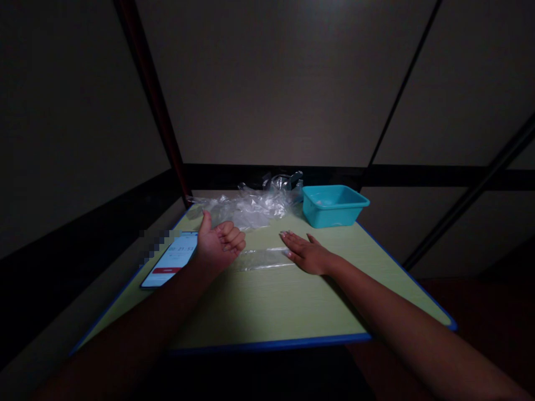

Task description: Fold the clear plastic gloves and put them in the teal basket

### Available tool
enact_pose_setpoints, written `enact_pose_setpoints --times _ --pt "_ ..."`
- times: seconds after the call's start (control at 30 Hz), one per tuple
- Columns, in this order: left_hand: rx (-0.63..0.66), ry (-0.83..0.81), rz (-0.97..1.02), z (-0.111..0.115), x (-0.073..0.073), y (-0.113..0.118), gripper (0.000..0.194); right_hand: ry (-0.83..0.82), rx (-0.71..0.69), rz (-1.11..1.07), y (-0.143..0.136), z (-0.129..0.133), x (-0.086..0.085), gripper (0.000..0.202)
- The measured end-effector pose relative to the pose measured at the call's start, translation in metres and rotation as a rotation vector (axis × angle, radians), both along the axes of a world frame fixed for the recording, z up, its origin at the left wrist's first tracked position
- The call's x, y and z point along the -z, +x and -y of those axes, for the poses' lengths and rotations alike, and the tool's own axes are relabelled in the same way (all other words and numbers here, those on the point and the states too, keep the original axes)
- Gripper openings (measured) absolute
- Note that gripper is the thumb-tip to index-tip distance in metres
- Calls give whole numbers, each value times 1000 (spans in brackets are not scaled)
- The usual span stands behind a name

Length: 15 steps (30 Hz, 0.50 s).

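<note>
A clear plastic strip or flattened bag (263, 259) lies across the middle of the green table, between my two hands. My left hand (219, 242) is at its left end, fingers curled in and thumb pointing up; whether the fingers hold anything is hidden. At the right end of the plastic, my right hand (307, 253) rests palm down with its fingers stretched out, holding nothing. Behind both hands is a loose heap of crumpled clear plastic (259, 206).
A turquoise basket (338, 214) stands at the back right of the table (267, 317). On the left, beside my left forearm, lies a lit phone (171, 260) showing a timer. A panelled wall (271, 83) rises behind the table.
</note>
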<state>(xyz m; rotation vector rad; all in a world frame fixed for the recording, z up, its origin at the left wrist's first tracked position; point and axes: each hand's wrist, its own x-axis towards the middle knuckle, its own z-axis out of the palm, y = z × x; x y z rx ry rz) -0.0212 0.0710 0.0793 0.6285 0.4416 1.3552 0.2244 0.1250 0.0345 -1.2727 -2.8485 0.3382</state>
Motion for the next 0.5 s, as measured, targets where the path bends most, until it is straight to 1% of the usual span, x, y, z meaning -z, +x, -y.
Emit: enact_pose_setpoints --times 0.1,0.27,0.5 --pt "38 45 -19 -1 1 0 68 1 1 0 0 0 0 59" --pt "122 128 -125 2 0 3 76 5 -1 0 0 0 0 59" --pt "144 139 -169 5 -1 6 78 4 -2 -1 0 0 0 58"
